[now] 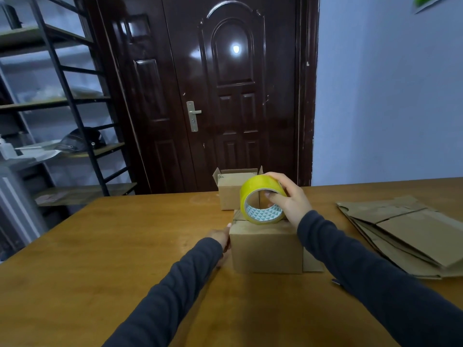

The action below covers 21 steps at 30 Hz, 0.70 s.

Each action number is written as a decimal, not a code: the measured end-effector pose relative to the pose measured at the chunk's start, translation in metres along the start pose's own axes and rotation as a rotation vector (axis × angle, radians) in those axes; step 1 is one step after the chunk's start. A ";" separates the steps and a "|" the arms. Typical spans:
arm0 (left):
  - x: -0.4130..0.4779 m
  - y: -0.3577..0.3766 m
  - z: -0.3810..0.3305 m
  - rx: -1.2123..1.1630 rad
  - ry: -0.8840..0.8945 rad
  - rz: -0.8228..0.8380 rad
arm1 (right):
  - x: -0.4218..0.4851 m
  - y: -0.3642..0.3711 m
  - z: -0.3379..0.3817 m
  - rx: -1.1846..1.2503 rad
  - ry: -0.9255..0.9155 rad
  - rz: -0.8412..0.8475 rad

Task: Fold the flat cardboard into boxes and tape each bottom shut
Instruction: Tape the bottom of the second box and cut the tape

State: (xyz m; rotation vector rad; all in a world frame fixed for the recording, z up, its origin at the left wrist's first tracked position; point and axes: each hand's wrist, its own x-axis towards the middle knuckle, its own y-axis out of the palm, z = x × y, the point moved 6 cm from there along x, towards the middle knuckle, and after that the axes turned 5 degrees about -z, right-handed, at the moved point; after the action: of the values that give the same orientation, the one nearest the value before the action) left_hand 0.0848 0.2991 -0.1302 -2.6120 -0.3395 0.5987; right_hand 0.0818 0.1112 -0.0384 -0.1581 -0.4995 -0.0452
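A folded cardboard box [266, 249] stands upside down on the wooden table [125, 246], its bottom flaps facing up. My right hand [288, 196] grips a yellow tape roll [261, 200] and holds it on the far top edge of this box. My left hand [223, 240] presses flat against the box's left side, partly hidden behind my sleeve. A second box [231, 189] stands behind, open at the top with its flaps raised.
A stack of flat cardboard sheets [411, 234] lies on the right part of the table. A dark door [225, 96] is behind the table, and a metal shelf rack [57, 108] stands at the left.
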 end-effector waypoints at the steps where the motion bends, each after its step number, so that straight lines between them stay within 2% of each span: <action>1: -0.002 -0.002 -0.003 0.036 0.000 -0.002 | 0.000 0.000 0.000 0.000 0.005 -0.002; 5: 0.000 -0.001 0.001 0.165 -0.026 0.038 | -0.001 0.000 0.000 -0.003 0.019 -0.008; 8: 0.011 0.007 0.017 0.525 0.072 0.026 | -0.003 -0.001 0.002 0.013 0.019 -0.015; 9: 0.016 0.008 0.020 0.489 0.066 0.006 | -0.004 -0.002 0.002 0.013 0.017 -0.014; 11: 0.024 0.004 0.014 0.225 0.083 -0.038 | -0.004 -0.002 0.004 0.006 0.015 -0.016; 14: 0.019 -0.020 -0.009 -0.391 0.134 -0.172 | -0.003 -0.001 0.002 -0.012 0.034 -0.018; 16: 0.007 -0.026 -0.029 -0.693 0.265 -0.083 | -0.002 -0.001 0.000 -0.019 0.040 -0.028; 18: -0.006 -0.013 -0.040 -0.763 0.287 0.108 | -0.002 0.000 -0.001 -0.036 0.028 -0.031; 21: -0.019 0.011 -0.045 -0.620 0.234 0.250 | -0.002 0.000 -0.003 -0.050 0.022 -0.020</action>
State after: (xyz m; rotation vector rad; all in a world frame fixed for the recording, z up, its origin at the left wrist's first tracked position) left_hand 0.0904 0.2669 -0.0926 -3.3151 -0.1344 0.2813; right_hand 0.0811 0.1108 -0.0418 -0.2014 -0.4787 -0.0793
